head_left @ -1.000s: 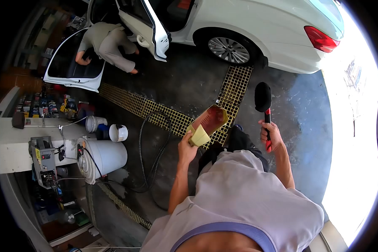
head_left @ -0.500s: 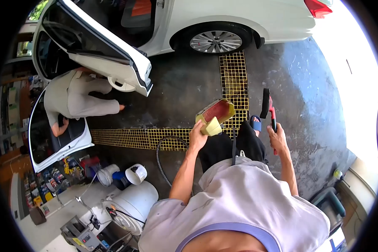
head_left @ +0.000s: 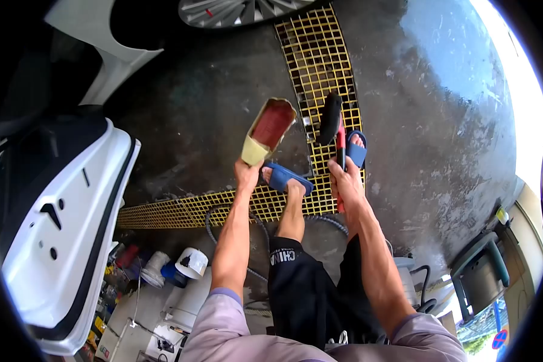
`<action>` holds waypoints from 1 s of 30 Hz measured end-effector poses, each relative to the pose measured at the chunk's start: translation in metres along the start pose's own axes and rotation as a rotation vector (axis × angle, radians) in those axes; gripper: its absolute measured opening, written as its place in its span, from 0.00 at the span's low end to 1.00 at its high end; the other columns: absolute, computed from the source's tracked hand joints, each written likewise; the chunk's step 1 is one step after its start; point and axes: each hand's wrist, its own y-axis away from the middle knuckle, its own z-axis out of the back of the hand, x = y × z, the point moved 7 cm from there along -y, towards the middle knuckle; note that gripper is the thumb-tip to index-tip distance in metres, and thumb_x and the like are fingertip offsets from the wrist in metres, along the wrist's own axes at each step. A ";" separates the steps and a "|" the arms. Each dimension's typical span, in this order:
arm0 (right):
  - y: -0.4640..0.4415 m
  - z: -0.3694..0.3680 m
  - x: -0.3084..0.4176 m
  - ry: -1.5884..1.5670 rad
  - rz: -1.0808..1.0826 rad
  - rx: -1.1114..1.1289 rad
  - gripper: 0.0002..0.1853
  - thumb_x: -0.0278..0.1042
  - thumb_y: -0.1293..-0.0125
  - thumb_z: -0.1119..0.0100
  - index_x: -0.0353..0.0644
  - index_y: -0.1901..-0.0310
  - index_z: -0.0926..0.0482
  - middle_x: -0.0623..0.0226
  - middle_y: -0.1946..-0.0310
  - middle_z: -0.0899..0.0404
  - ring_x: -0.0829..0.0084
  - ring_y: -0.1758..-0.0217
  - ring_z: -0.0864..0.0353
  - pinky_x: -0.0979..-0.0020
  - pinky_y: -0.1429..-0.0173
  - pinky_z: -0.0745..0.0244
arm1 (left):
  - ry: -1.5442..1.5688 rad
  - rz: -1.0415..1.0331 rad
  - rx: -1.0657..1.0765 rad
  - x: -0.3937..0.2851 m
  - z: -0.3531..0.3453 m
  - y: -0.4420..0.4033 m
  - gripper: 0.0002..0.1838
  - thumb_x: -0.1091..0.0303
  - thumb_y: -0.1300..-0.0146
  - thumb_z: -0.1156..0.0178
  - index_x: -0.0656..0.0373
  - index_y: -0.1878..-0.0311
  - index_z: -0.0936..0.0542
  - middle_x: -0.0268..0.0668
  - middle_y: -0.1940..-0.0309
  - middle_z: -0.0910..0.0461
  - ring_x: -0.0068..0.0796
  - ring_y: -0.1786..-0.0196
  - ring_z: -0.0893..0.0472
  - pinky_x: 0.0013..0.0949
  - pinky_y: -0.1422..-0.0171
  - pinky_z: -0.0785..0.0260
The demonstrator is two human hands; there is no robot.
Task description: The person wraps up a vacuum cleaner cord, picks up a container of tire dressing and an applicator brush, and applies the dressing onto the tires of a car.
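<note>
My left hand (head_left: 248, 175) is closed on the pale yellow end of a cut-open container (head_left: 271, 125), whose inside is reddish brown. The container is held out over the dark floor, its open side facing up. Closed round the red and black handle of a brush (head_left: 330, 119) is my right hand (head_left: 346, 180). The brush's black head points away from me, above the yellow floor grating (head_left: 320, 54). Container and brush are apart. My feet, in blue sandals (head_left: 289, 178), stand on or beside the grating.
A white car's wheel (head_left: 241, 11) is at the top. An open white car door (head_left: 60, 223) fills the left side. White buckets (head_left: 192, 263) and a hose (head_left: 209, 224) lie at lower left; a dark chair (head_left: 480, 271) stands at lower right.
My view has moved towards the open door and the grating. Both hands have come closer together, still holding the container and the brush. The other person is no longer in view.
</note>
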 end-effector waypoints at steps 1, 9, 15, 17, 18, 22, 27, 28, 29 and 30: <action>-0.039 -0.020 -0.021 -0.254 -0.140 0.042 0.10 0.39 0.23 0.38 0.42 0.53 0.24 0.74 0.76 0.27 0.80 0.80 0.31 0.71 0.76 0.36 | 0.044 -0.004 0.013 0.016 -0.026 -0.010 0.18 0.75 0.38 0.25 0.68 0.45 0.14 0.39 0.51 0.10 0.27 0.51 0.14 0.33 0.44 0.23; -0.153 -0.104 -0.127 -0.509 -0.208 0.061 0.10 0.35 0.22 0.38 0.42 0.48 0.26 0.76 0.78 0.31 0.83 0.83 0.35 0.75 0.80 0.38 | 0.181 0.003 -0.065 0.116 -0.057 -0.108 0.23 0.81 0.37 0.25 0.65 0.39 0.18 0.37 0.45 0.14 0.27 0.42 0.17 0.33 0.34 0.26; -0.096 -0.106 -0.188 -0.495 -0.346 0.078 0.12 0.32 0.22 0.38 0.42 0.43 0.25 0.78 0.79 0.31 0.85 0.85 0.35 0.76 0.81 0.40 | 0.237 0.266 -0.435 0.165 -0.076 -0.040 0.39 0.76 0.35 0.26 0.64 0.26 0.37 0.51 0.31 0.29 0.37 0.43 0.18 0.36 0.44 0.18; -0.050 -0.088 -0.201 -0.393 -0.441 0.051 0.13 0.32 0.22 0.38 0.42 0.41 0.25 0.78 0.79 0.31 0.85 0.84 0.35 0.76 0.81 0.40 | 0.183 0.276 -0.282 0.215 -0.127 0.022 0.24 0.68 0.28 0.30 0.62 0.33 0.26 0.38 0.47 0.19 0.30 0.50 0.17 0.36 0.49 0.22; -0.027 -0.078 -0.194 -0.330 -0.476 0.070 0.14 0.32 0.23 0.37 0.42 0.40 0.25 0.78 0.79 0.31 0.85 0.84 0.35 0.76 0.81 0.40 | 0.159 0.304 -0.213 0.207 -0.154 0.060 0.24 0.67 0.28 0.30 0.62 0.34 0.26 0.39 0.48 0.18 0.31 0.50 0.17 0.36 0.48 0.22; 0.037 -0.040 -0.156 -0.070 -0.456 0.047 0.11 0.33 0.23 0.36 0.40 0.45 0.25 0.76 0.82 0.31 0.83 0.86 0.36 0.76 0.81 0.41 | 0.135 0.549 0.093 0.153 -0.213 0.253 0.23 0.67 0.28 0.30 0.62 0.35 0.24 0.40 0.51 0.16 0.34 0.51 0.15 0.37 0.47 0.21; 0.081 -0.010 -0.104 0.063 -0.404 0.082 0.12 0.33 0.23 0.37 0.39 0.45 0.25 0.74 0.78 0.26 0.81 0.82 0.31 0.74 0.76 0.35 | 0.116 0.846 0.608 0.090 -0.234 0.435 0.22 0.66 0.28 0.30 0.63 0.36 0.23 0.41 0.55 0.14 0.37 0.53 0.13 0.38 0.46 0.21; 0.067 -0.006 -0.092 0.226 -0.279 0.071 0.13 0.33 0.24 0.37 0.39 0.44 0.26 0.73 0.77 0.26 0.80 0.81 0.30 0.72 0.75 0.32 | 0.092 0.870 0.705 0.079 -0.233 0.446 0.22 0.66 0.28 0.30 0.63 0.37 0.22 0.41 0.56 0.13 0.38 0.53 0.13 0.38 0.45 0.21; 0.052 -0.005 -0.080 0.383 -0.151 0.054 0.15 0.34 0.24 0.36 0.39 0.43 0.27 0.71 0.76 0.25 0.78 0.79 0.28 0.70 0.73 0.30 | 0.069 0.820 0.722 0.074 -0.231 0.446 0.21 0.65 0.29 0.30 0.63 0.37 0.22 0.42 0.57 0.13 0.38 0.54 0.12 0.38 0.45 0.21; 0.030 -0.009 -0.059 0.435 -0.129 0.043 0.17 0.33 0.26 0.36 0.38 0.41 0.28 0.63 0.77 0.24 0.67 0.77 0.22 0.61 0.69 0.25 | 0.042 0.746 0.703 0.063 -0.222 0.425 0.21 0.65 0.29 0.30 0.63 0.37 0.22 0.42 0.58 0.12 0.39 0.54 0.12 0.38 0.45 0.20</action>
